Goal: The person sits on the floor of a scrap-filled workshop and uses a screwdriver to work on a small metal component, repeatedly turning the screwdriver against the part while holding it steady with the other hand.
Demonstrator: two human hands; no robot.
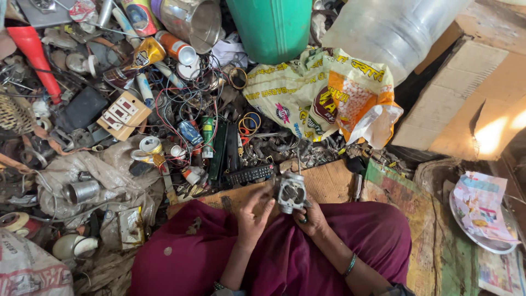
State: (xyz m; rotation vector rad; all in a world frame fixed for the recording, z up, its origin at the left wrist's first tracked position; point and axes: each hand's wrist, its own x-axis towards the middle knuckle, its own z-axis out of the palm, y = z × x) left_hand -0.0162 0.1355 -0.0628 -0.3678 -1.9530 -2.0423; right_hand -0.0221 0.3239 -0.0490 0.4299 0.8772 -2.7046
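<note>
Head view: both hands [279,211] grip a grey metal part [291,192]; yellow-orange printed sack [323,96] lies beyond.

Even, soft daylight over the scrap pile; shadows faint. A bright sun patch glares on the cardboard [496,134] at right. Focus is sharp centrally, with wide-angle stretching and slight softness toward the edges.
</note>
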